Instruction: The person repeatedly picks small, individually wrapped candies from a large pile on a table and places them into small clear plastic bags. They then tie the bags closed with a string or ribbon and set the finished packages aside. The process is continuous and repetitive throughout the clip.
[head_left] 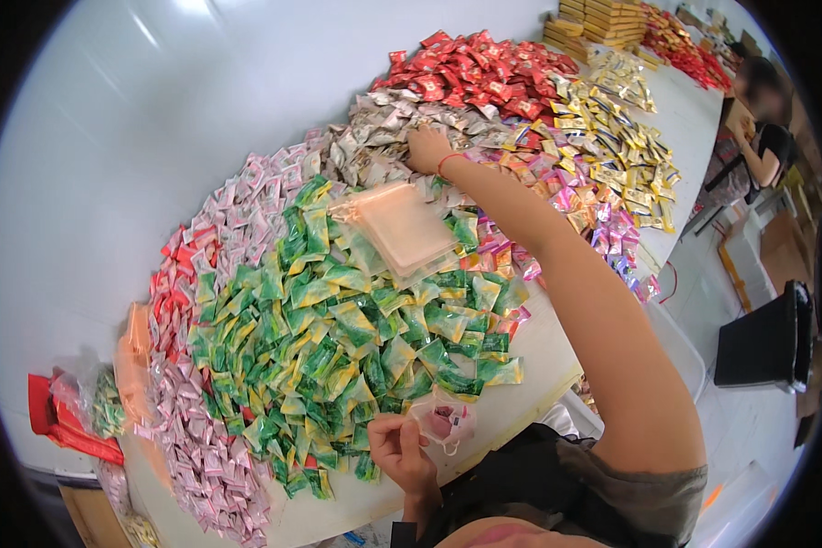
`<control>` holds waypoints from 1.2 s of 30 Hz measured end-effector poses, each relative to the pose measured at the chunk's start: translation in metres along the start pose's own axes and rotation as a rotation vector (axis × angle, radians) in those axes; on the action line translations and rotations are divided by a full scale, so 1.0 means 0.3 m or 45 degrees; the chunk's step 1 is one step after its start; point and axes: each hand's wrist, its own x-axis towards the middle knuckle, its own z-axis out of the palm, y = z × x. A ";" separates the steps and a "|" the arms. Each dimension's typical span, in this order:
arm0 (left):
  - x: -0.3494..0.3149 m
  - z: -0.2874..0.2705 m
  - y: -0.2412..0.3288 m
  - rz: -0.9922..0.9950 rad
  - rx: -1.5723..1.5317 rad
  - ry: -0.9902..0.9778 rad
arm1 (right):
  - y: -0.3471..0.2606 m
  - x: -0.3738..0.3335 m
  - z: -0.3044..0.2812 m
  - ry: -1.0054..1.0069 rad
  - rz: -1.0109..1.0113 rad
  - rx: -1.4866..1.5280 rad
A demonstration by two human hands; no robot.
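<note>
Near the table's front edge, my left hand (402, 454) pinches the edge of a small sheer drawstring pouch (445, 418); something pink and dark shows through its fabric. My right arm stretches across the table. At its end my right hand (427, 150), with a red string at the wrist, dips into a heap of silver-beige wrapped packets (365, 137). Its fingers are bent together, and their tips are hidden among the packets. Between my hands spreads a large heap of green and yellow packets (338, 338). A stack of flat peach sheer pouches (400, 228) lies on top of it.
Red packets (475, 68), yellow packets (626, 164) and pale pink packets (215, 457) form further heaps. More peach pouches (135, 352) lie at the left. Yellow boxes (603, 23) are stacked at the back. Right of the table stand a black bin (760, 342) and another person (767, 146).
</note>
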 end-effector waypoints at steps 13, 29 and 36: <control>-0.020 -0.015 -0.016 -0.002 0.007 0.016 | 0.667 0.059 -0.204 0.118 0.272 -0.156; -0.060 -0.038 0.055 0.131 0.164 0.026 | 1.102 -0.546 -0.566 0.292 0.248 0.676; -0.068 -0.017 0.050 0.111 0.139 0.009 | 1.064 -0.745 -0.523 -0.046 0.316 0.099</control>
